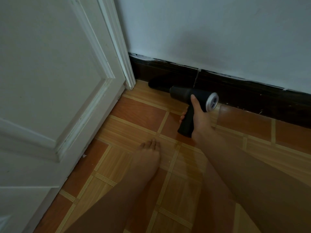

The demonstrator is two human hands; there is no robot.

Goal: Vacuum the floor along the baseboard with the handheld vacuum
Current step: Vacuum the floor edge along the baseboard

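Right hand [198,117] grips handheld vacuum [181,93] handle | nozzle beside baseboard [244,91] | left hand [149,154] fingers straight

A white panelled wooden door [50,81] fills the left side, its raised mouldings scuffed near the bottom. A white moulded door frame [124,61] runs down just beside its far edge. A pale painted wall [218,31] stretches away to the right. A small white scrap [84,155] lies at the door's lower edge.
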